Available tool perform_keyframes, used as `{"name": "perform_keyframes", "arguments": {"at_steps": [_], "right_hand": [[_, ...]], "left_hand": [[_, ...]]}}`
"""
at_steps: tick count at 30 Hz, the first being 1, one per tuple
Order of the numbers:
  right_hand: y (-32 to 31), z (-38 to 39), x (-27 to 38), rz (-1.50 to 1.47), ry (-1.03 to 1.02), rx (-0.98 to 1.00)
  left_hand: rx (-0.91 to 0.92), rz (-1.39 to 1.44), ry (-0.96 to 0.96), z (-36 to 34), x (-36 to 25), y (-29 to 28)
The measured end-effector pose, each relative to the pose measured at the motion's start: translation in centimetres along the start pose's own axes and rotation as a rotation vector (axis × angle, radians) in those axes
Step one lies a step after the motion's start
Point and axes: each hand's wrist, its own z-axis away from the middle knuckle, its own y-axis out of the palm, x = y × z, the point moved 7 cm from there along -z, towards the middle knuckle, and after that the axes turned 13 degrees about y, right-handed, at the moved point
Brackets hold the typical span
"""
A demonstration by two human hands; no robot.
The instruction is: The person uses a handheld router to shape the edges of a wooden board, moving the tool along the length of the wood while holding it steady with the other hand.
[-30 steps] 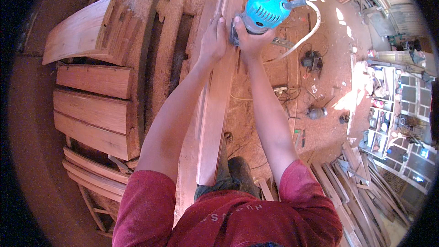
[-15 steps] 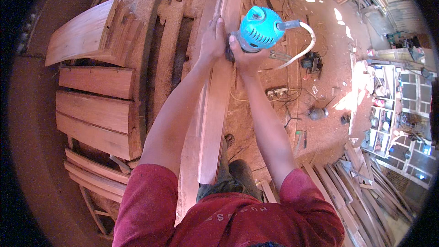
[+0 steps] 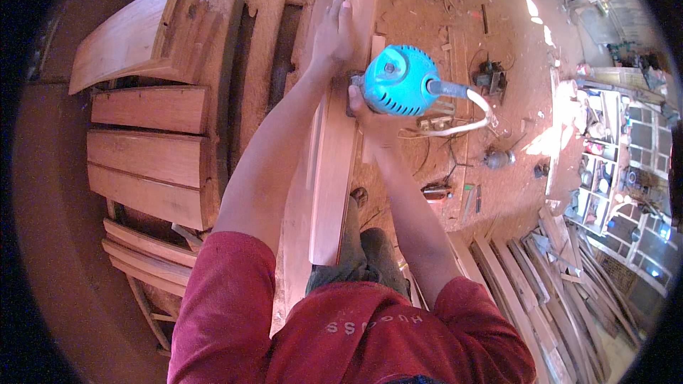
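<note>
A long wooden board [image 3: 331, 195] with a moulded edge runs away from me, its near end by my legs. My left hand [image 3: 336, 37] lies over its left side further up, thumb on top and fingers along the side, holding it. Closer to me, my right hand [image 3: 371, 119] is closed around the lower body of a blue power trimmer router [image 3: 402, 78]. The dark base of this tool sits against the board's top and right edge; its cutting bit is hidden. A pale cord [image 3: 485, 110] curves off the tool's right side.
Curved wooden panels [image 3: 124, 35] and flat wooden pieces [image 3: 146, 153] are stacked on the left. A socket strip [image 3: 434, 122], cables and small tools lie on the dusty floor at right. Long timber strips [image 3: 516, 284] are piled at lower right, near a shelf [image 3: 597, 163].
The router in my right hand has slid along the board toward me, away from my left hand. My left hand keeps its place on the board. The whole view has shifted slightly.
</note>
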Motion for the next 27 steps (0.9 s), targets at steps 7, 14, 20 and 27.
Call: {"name": "perform_keyframes", "arguments": {"at_steps": [7,14,20,27], "right_hand": [[-0.1,0.9,1.0,0.026,-0.108,-0.004],[0.2,1.8,5.7,0.019,-0.290,-0.080],[0.5,1.8,5.1,-0.012,-0.248,0.002],[-0.5,3.8,4.6,-0.003,-0.449,-0.045]], "left_hand": [[0.006,-0.001,-0.036,0.2,-0.3,-0.9],[0.008,-0.098,-0.067,12.2,-2.4,-5.0],[-0.037,-0.022,-0.106,16.4,-2.1,-4.2],[-0.015,0.027,-0.116,15.9,-2.4,-4.3]]}}
